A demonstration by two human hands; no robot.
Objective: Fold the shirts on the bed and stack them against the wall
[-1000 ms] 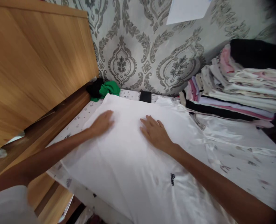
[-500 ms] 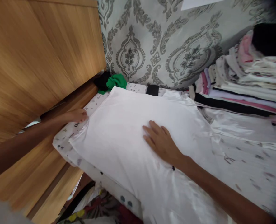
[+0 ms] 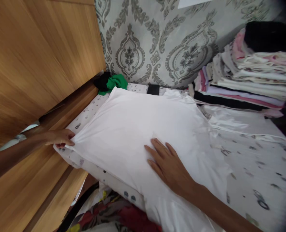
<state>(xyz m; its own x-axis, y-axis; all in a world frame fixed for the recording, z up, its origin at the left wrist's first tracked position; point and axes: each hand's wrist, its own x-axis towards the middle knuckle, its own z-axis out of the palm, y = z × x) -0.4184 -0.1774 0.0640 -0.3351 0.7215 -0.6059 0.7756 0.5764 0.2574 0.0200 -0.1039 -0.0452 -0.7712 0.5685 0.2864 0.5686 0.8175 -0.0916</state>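
A white garment, seemingly a T-shirt, lies spread over the patterned sheet, its near part draping toward me. My left hand pinches the shirt's left corner at the edge of the bedding and pulls the cloth into small creases. On the middle of the shirt, my right hand rests palm down with fingers spread. Which part of the shirt lies under that palm is hidden.
Folded clothes form a tall stack at the right back. Green cloth and a small black item lie by the patterned wall. Wooden furniture borders the left. Floral fabric shows below the near edge.
My left hand has moved toward me and left, from beside the shirt's edge onto its corner, and has taken hold of it. My right hand has slid slightly nearer, still flat.
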